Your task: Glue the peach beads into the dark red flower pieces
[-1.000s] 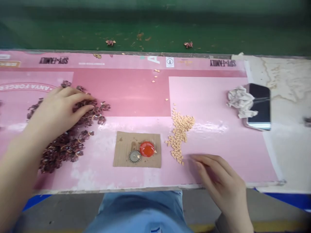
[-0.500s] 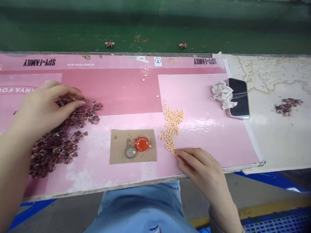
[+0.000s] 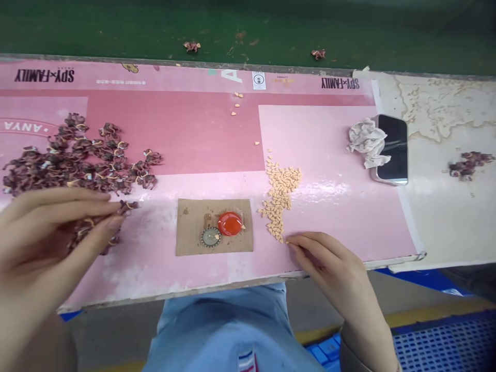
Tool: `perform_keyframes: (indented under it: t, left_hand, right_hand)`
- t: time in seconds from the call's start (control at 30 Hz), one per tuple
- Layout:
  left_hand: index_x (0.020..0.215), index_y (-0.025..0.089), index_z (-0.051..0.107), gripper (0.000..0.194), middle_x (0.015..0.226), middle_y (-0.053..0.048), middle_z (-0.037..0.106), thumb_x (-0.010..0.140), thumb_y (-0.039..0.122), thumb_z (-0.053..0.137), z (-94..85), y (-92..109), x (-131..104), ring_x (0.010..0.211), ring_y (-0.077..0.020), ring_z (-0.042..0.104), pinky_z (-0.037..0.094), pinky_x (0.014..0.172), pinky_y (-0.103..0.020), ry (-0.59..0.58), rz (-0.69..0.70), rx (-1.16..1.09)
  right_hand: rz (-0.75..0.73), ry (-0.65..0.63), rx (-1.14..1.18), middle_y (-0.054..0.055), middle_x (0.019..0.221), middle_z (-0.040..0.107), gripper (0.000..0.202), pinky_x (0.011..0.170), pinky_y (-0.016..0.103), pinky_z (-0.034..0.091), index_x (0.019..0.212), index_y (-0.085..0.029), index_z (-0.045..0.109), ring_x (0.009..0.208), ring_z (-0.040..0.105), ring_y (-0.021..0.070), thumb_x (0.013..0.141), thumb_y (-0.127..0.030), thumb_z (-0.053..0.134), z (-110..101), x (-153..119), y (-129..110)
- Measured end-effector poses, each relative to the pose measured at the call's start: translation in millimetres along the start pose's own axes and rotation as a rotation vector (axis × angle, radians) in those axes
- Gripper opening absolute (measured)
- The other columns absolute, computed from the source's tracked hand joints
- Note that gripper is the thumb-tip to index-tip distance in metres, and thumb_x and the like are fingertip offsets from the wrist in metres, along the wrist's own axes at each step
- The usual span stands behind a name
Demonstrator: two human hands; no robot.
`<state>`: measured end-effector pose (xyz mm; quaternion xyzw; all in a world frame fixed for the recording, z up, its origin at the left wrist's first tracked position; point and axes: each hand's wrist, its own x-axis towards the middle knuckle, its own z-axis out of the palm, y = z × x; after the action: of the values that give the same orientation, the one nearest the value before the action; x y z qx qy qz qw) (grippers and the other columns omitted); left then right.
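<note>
Thumb and fingers of my left hand are closed round a small dark figure, beside a heap of similar brown-purple figures on the left. My right hand pinches a tiny beige piece just below a pile of such pieces. Between the hands lies a piece of cardboard. On it are a red cap with glossy red content and a metal bottle cap with a beige piece in it.
Crumpled tissue rests against a phone at the right. More dark figures lie on the far right. Behind the pink table cover, two figures sit on a green surface. A blue perforated crate is at the lower right.
My left hand has moved down and left from the heap's upper part and now has a figure at its fingertips. My right hand has drawn slightly away from the beige pile. The view has shifted.
</note>
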<state>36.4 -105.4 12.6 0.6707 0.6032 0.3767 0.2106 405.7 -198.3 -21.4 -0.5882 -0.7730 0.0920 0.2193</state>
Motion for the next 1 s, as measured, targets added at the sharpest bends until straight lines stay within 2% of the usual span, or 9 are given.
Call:
perform_keyframes:
  t: [0.07, 0.17, 0.27, 0.37, 0.47, 0.57, 0.73, 0.9, 1.0]
  left_hand:
    - [0.089, 0.023, 0.081, 0.013, 0.098, -0.002, 0.076, 0.08, 0.014, 0.083, 8.7, 10.6, -11.7, 0.095, -0.0182, 0.07, 0.054, 0.097, -0.033, -0.004, 0.012, -0.078]
    - [0.089, 0.025, 0.08, 0.02, 0.095, 0.002, 0.079, 0.079, 0.008, 0.079, 18.6, 16.0, -24.9, 0.091, -0.013, 0.073, 0.057, 0.09, -0.023, -0.024, 0.008, -0.195]
    - [0.092, 0.026, 0.081, 0.025, 0.092, 0.005, 0.081, 0.077, 0.006, 0.077, 24.1, 17.3, -35.9, 0.09, -0.0108, 0.076, 0.06, 0.089, -0.016, -0.016, -0.029, -0.256]
    - [0.101, 0.029, 0.082, 0.031, 0.102, 0.005, 0.082, 0.079, 0.008, 0.077, 27.2, 20.4, -46.0, 0.097, -0.01, 0.078, 0.06, 0.092, -0.011, -0.012, -0.111, -0.275]
    - [0.112, 0.034, 0.082, 0.039, 0.113, 0.006, 0.081, 0.083, 0.009, 0.075, 30.2, 25.0, -53.2, 0.103, -0.0107, 0.077, 0.06, 0.094, -0.012, -0.016, -0.175, -0.318]
    - [0.113, 0.037, 0.082, 0.041, 0.111, 0.006, 0.081, 0.085, 0.009, 0.074, 33.7, 27.7, -56.9, 0.099, -0.0102, 0.077, 0.061, 0.09, -0.011, 0.019, -0.191, -0.333]
    - [0.11, 0.039, 0.083, 0.04, 0.097, 0.006, 0.08, 0.083, 0.01, 0.078, 37.7, 27.2, -59.9, 0.085, -0.0079, 0.074, 0.059, 0.074, -0.007, -0.004, -0.092, -0.369]
    - [0.114, 0.037, 0.081, 0.04, 0.096, 0.004, 0.078, 0.086, 0.009, 0.077, 41.0, 29.6, -62.7, 0.084, -0.0105, 0.073, 0.062, 0.074, -0.014, -0.05, -0.056, -0.422]
    - [0.111, 0.032, 0.081, 0.031, 0.094, 0.0, 0.078, 0.09, 0.011, 0.077, 42.8, 30.2, -64.9, 0.083, -0.0148, 0.074, 0.064, 0.072, -0.021, -0.082, -0.066, -0.42]
  right_hand:
    - [-0.024, 0.024, -0.035, 0.005, 0.094, 0.077, 0.01, 0.074, 0.028, 0.063, 0.106, -0.02, 0.066, 0.081, 0.075, 0.0166, 0.105, -0.018, 0.056, 0.1, 0.3, -2.0]
    - [-0.051, 0.039, -0.058, 0.004, 0.092, 0.077, 0.009, 0.073, 0.028, 0.062, 0.105, -0.02, 0.064, 0.079, 0.075, 0.0162, 0.104, -0.014, 0.057, 0.7, 1.3, -4.1]
    - [-0.059, 0.043, -0.076, 0.004, 0.09, 0.076, 0.009, 0.072, 0.028, 0.061, 0.103, -0.021, 0.064, 0.077, 0.075, 0.0165, 0.103, -0.013, 0.059, 1.1, 2.0, -4.5]
    - [-0.071, 0.036, -0.081, 0.004, 0.091, 0.076, 0.008, 0.071, 0.029, 0.061, 0.103, -0.021, 0.064, 0.078, 0.074, 0.0167, 0.102, -0.014, 0.06, 0.3, 1.7, -3.9]
    - [-0.087, 0.022, -0.061, 0.006, 0.094, 0.076, 0.007, 0.073, 0.028, 0.062, 0.107, -0.019, 0.065, 0.079, 0.073, 0.0161, 0.103, -0.015, 0.06, -0.7, 1.3, -3.1]
    - [-0.102, 0.014, -0.055, 0.006, 0.095, 0.076, 0.008, 0.073, 0.028, 0.061, 0.108, -0.019, 0.065, 0.08, 0.073, 0.0157, 0.103, -0.015, 0.06, -0.7, 1.3, -2.6]
    - [-0.171, -0.01, -0.092, 0.006, 0.094, 0.078, 0.01, 0.075, 0.031, 0.061, 0.108, -0.019, 0.066, 0.08, 0.073, 0.0171, 0.1, -0.012, 0.064, -0.7, 4.0, -2.5]
    - [-0.222, -0.001, -0.147, 0.004, 0.09, 0.078, 0.01, 0.074, 0.031, 0.06, 0.105, -0.02, 0.067, 0.075, 0.073, 0.016, 0.1, -0.012, 0.064, -1.8, 6.8, -1.3]
    - [-0.212, 0.029, -0.115, 0.004, 0.088, 0.077, 0.009, 0.073, 0.029, 0.061, 0.102, -0.02, 0.066, 0.075, 0.074, 0.0162, 0.099, -0.012, 0.065, -1.8, 7.4, -3.4]
